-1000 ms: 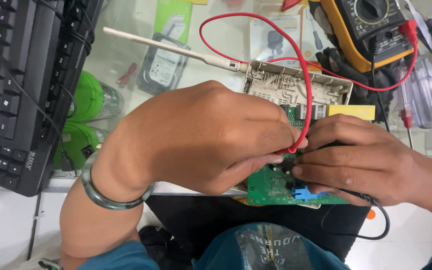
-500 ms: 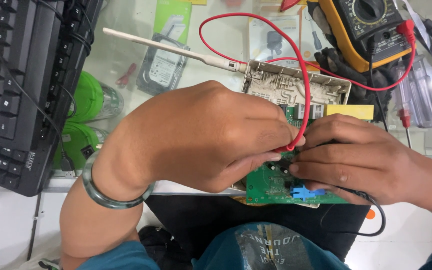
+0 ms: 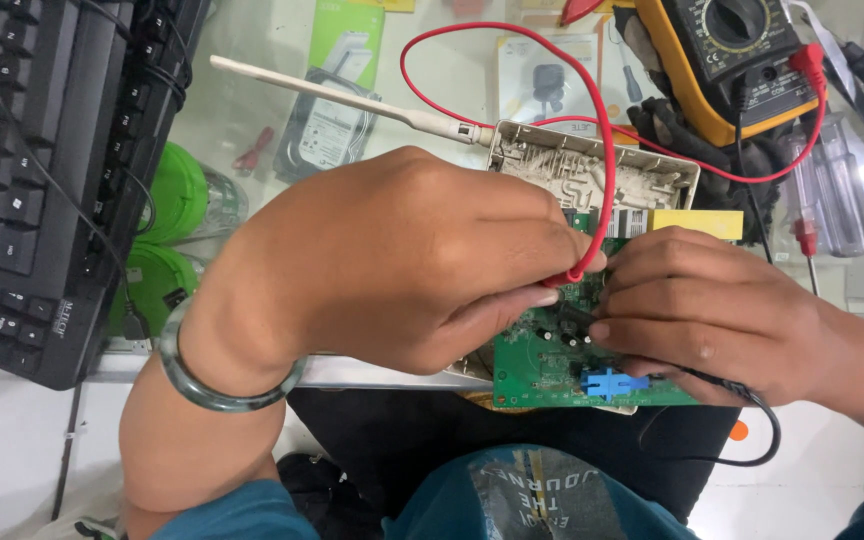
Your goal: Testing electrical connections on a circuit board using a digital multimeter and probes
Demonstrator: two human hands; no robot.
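My left hand point(image 3: 402, 265) grips the red probe point(image 3: 574, 272) of a yellow multimeter point(image 3: 732, 60), its tip hidden under my fingers on a green circuit board point(image 3: 542, 365). A red lead point(image 3: 607, 150) loops from the probe up to the meter. My right hand point(image 3: 707, 315) rests on the same board and holds a black lead point(image 3: 752, 425) that curls out below it. A blue connector point(image 3: 607, 383) sits at the board's near edge. The board lies over an open beige router shell point(image 3: 592, 170) with a white antenna point(image 3: 342, 98).
A black keyboard point(image 3: 42, 170) stands at the left on a glass top. Green round discs point(image 3: 167, 235) and packaged goods show under the glass. Clear-handled screwdrivers point(image 3: 832, 200) lie at the right. A grey bangle point(image 3: 222, 385) circles my left wrist.
Both hands stay on the board; only small shifts of the fingers and probe show.
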